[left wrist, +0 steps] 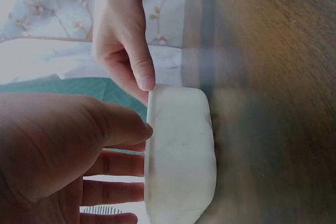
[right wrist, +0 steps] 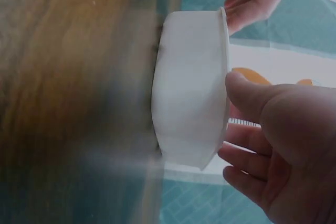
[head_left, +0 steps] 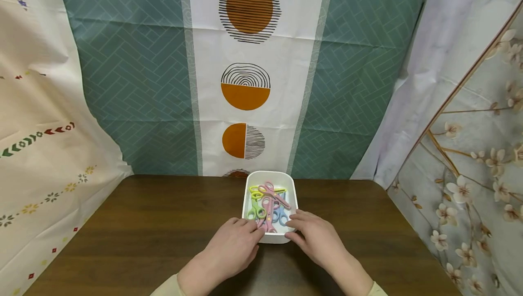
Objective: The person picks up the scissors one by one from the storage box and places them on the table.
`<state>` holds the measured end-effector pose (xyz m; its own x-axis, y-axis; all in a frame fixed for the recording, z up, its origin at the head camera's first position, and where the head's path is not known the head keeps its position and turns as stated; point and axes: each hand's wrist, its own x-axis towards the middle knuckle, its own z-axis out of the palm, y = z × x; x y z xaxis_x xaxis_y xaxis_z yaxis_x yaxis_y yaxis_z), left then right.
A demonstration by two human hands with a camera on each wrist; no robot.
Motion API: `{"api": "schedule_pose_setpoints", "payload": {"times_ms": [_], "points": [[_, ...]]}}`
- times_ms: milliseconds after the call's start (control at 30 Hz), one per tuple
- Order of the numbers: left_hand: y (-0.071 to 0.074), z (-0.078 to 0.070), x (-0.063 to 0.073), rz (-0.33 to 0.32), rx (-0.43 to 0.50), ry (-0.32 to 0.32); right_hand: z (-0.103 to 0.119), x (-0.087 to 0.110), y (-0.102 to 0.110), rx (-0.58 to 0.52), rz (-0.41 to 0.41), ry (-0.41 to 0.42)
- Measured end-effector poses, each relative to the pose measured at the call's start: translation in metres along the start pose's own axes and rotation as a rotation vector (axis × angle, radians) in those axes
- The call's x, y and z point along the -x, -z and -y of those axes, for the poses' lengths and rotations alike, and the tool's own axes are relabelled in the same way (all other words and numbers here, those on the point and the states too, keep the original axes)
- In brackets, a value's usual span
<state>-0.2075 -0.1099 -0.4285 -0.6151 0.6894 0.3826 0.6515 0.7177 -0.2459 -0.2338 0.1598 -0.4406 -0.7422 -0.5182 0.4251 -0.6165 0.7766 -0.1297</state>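
Note:
A white rectangular bin [head_left: 274, 239] stands on the table and holds several plastic craft scissors. Pink scissors [head_left: 267, 209] lie on top of the pile. Around them are yellow scissors [head_left: 256, 194], green scissors [head_left: 256, 208] and blue scissors [head_left: 283, 215], partly overlapped. At the bin's near left corner, my left hand [head_left: 234, 247] holds the rim, its thumb on the near side and its fingers reaching over the edge. My right hand [head_left: 318, 239] holds the near right corner likewise. Both wrist views show the bin's plain outer wall [left wrist: 181, 150], thumbs at the rim; the scissors are hidden there.
The dark wooden table [head_left: 163, 223] spreads to both sides of the bin. Behind its far edge hangs a green and white patterned cloth [head_left: 253, 114]. A cream embroidered cloth [head_left: 49, 150] hangs at the left, and a floral curtain [head_left: 470, 173] at the right.

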Motion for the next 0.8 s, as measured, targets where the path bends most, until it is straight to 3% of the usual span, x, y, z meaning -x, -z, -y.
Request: {"api": "schedule_pose_setpoints", "payload": {"times_ms": [200,467,800], "points": [[0.002,0.0,0.0,0.009,-0.004,0.006,0.006,-0.001,-0.003,0.071,-0.089,0.082],[0.005,0.001,0.001,-0.025,0.005,-0.001,0.012,-0.001,-0.006,0.04,-0.109,0.055],[0.008,0.005,-0.003,-0.014,0.011,-0.001,0.015,-0.002,-0.004,0.031,-0.111,0.055]]}}
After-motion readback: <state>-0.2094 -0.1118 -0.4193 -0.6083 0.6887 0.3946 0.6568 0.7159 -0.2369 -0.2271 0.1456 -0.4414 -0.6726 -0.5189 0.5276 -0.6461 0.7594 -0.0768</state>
